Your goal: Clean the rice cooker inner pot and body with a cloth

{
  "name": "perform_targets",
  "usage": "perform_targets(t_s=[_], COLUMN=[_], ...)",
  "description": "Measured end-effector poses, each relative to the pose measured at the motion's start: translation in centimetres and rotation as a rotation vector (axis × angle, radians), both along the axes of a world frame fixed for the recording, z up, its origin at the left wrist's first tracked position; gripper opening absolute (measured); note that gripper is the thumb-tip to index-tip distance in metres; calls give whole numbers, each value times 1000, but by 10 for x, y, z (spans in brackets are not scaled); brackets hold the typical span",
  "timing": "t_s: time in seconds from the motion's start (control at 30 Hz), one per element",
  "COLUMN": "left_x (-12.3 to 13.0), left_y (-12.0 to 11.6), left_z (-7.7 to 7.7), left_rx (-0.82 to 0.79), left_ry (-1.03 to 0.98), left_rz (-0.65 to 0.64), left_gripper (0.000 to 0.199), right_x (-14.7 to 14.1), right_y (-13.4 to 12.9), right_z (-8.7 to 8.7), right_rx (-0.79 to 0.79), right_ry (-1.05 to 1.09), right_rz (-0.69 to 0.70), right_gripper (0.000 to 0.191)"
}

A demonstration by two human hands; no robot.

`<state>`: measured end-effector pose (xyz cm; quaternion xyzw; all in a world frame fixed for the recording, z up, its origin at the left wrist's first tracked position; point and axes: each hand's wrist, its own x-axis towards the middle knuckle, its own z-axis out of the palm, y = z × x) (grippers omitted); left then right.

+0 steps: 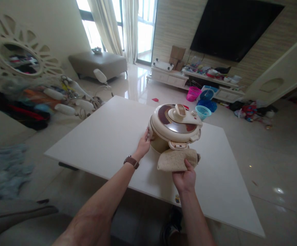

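Observation:
A cream pressure cooker (161,145) with a shiny brown-and-silver lid stands on the white table (99,136). My left hand (143,145) is at the cooker's left side, its fingers closed against the side handle. A folded beige cloth (172,161) is in my right hand (185,177), with the thumb on top and the other fingers hidden beneath. The cloth is just in front of the cooker, below its front panel; whether it touches the cooker I cannot tell.
Beyond the table are a pink basket (193,93), a light blue basket (203,111) and a low cabinet (169,78) with clutter. A white exercise machine (78,95) stands behind the table's left edge. A small sticker (177,198) is near the front edge.

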<state>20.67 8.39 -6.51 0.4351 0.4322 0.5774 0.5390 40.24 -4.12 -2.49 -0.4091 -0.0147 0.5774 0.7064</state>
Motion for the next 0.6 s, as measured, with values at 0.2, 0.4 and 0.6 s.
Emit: perform_targets(t_s=[0.2, 0.4, 0.6], left_x=[-7, -11, -21], left_y=[-12, -20, -17], left_z=[3, 7, 9], left_rx=[-23, -61, -74], left_ry=[0, 5, 46], left_rz=[-24, -46, -17], left_gripper=[96, 95, 86], right_x=[1, 1, -18], right_y=[4, 4, 0], right_z=[3, 1, 6], right_rx=[-39, 19, 1], right_ry=[7, -8, 37], right_rz=[4, 76, 108], right_gripper=[34, 30, 23])
